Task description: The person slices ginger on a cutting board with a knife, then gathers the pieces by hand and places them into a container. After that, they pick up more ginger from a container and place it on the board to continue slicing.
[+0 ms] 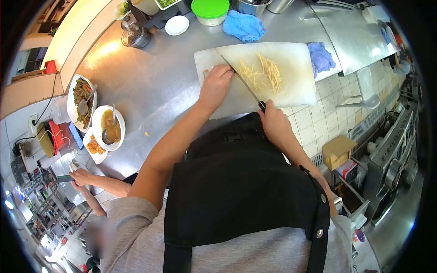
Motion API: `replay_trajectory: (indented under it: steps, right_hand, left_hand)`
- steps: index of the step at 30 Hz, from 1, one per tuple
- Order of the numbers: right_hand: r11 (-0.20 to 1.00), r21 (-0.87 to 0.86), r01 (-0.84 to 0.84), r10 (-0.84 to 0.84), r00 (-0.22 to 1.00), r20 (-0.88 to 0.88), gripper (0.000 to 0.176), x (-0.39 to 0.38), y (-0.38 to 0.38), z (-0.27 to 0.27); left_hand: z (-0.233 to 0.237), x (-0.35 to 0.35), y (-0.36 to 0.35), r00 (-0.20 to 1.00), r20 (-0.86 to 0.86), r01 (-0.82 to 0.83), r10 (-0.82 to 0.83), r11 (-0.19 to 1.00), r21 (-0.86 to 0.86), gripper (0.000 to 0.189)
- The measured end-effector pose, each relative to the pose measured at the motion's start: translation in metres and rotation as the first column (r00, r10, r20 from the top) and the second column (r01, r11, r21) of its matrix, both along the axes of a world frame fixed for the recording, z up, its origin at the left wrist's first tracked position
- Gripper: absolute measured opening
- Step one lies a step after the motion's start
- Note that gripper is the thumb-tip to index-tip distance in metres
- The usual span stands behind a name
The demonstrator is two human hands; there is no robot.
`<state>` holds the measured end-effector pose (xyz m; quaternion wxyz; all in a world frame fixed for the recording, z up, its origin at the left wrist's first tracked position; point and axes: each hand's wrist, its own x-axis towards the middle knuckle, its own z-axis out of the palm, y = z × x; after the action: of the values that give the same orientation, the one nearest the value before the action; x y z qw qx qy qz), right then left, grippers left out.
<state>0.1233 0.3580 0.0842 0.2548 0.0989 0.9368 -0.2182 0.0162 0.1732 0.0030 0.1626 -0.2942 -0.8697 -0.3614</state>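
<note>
My right hand [275, 122] grips the black handle of a kitchen knife [249, 87] at the near edge of the white cutting board [298, 88]. The blade slants away to the far left across the board. Curled and closed, my left hand [217, 84] rests on the board's left part, its fingertips against or close to the blade; what is under the fingers is hidden. Right of the blade lie thin pale-yellow strips [271, 73], some in a tight bundle, others loosely scattered [249, 73].
Blue cloths [244, 25] [321, 58] lie beyond and right of the board. A green-lidded tub [210, 10] and white lid [177, 25] stand at the back. At left are a soup bowl [119, 132] and filled dishes [82, 98]. Another person's hands [81, 176] hold a phone.
</note>
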Motion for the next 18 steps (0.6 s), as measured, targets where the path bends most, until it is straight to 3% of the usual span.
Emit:
replay_trajectory:
  steps: [7,10,13,18]
  right_hand:
    - [0.999,0.012,-0.053,0.054,0.970,-0.238,0.029,-0.038,-0.021,-0.023]
    - [0.994,0.048,-0.094,0.103,0.966,-0.239,0.030,-0.053,-0.021,-0.020]
    - [0.998,0.042,-0.040,0.048,0.972,-0.231,0.030,-0.046,-0.018,-0.013]
    - [0.999,0.045,-0.015,0.018,0.998,-0.065,0.030,-0.014,-0.008,0.006]
  left_hand:
    - [-0.001,0.000,0.001,1.000,0.022,0.018,-0.018,1.000,0.025,0.008]
    - [-0.001,0.001,-0.001,1.000,-0.028,0.009,-0.009,1.000,-0.025,0.008]
    - [-0.001,0.004,-0.002,0.999,0.038,-0.025,0.026,1.000,-0.006,0.009]
    - [-0.002,0.003,-0.001,1.000,0.014,-0.010,0.010,1.000,-0.003,0.007]
